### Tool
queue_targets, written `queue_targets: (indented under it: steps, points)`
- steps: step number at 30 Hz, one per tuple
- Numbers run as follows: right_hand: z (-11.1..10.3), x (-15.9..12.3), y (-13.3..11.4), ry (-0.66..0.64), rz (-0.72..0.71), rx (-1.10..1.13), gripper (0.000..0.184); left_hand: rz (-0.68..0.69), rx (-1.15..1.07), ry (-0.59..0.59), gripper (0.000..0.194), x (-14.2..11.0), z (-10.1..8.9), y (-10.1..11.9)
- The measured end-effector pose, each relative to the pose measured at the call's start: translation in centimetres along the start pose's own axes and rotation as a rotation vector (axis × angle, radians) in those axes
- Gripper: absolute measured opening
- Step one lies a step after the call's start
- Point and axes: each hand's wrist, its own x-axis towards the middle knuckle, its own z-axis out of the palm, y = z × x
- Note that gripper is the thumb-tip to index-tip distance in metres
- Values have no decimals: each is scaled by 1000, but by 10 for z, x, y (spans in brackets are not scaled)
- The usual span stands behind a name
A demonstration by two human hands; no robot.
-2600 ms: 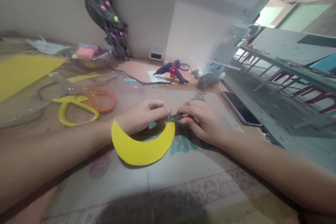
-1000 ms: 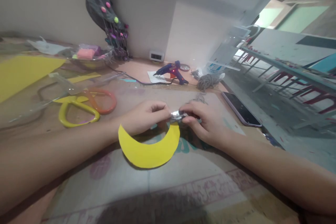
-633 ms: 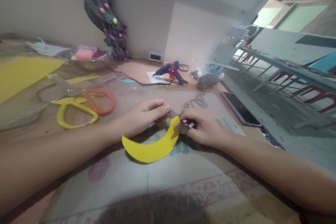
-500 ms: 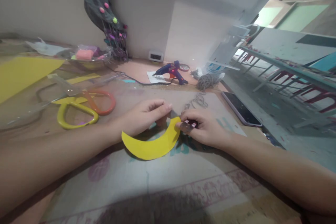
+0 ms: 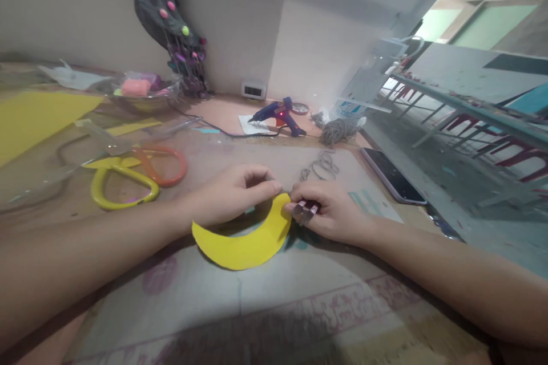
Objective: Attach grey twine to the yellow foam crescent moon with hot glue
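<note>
A yellow paper crescent (image 5: 244,250) is held above the work surface, its points turned upward and its left point free. My right hand (image 5: 331,211) pinches the crescent's upper right end between thumb and fingers. A small shiny tool with pinkish edges (image 5: 306,211) is tucked in the same hand; its kind cannot be made out. My left hand (image 5: 237,194) is closed, with thumb and bent fingers at the crescent's upper right tip. Part of its fingertips is hidden behind the paper. Loose grey yarn (image 5: 321,166) lies just beyond my hands.
Scissors with yellow and orange handles (image 5: 124,185) lie left, near yellow sheets (image 5: 38,120). Behind are a blue glue gun (image 5: 278,114) with its cord, a grey yarn ball (image 5: 340,132) and a plastic-wrapped bowl (image 5: 145,102). A phone (image 5: 394,175) lies at the right edge.
The crescent has shifted slightly left and down, and its tilt has changed a little. My left thumb has come lower, close to the tip, and my right hand has moved slightly left.
</note>
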Motion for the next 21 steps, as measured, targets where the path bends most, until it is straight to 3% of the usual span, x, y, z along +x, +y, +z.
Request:
queue_targets:
  steps: [4, 21]
  points:
    - [0, 0, 0, 18, -14, -9, 20, -50, -54, 6, 34, 0, -1, -1]
    - [-1, -1, 0, -23, -43, -12, 18, -11, -24, -32, 27, 0, 0, -2]
